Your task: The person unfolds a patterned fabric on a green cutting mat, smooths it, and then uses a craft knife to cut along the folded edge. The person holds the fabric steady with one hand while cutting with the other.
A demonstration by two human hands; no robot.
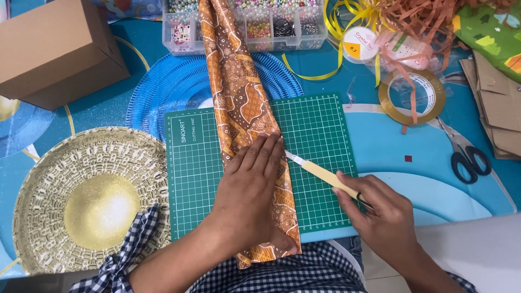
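A long folded strip of orange patterned fabric (239, 92) runs from the bead box down across a green cutting mat (320, 135). My left hand (252, 190) lies flat on the fabric's lower half, pressing it onto the mat. My right hand (380, 211) grips a yellow utility knife (320, 171), its blade tip touching the fabric's right edge beside my left fingertips.
A gold round placemat (87, 201) lies at the left, a blue one (173, 87) behind the mat. A cardboard box (54, 49) stands at the far left. A clear bead organiser (260, 27), ribbon, tape rolls (412, 97) and black scissors (469, 160) lie at the back and right.
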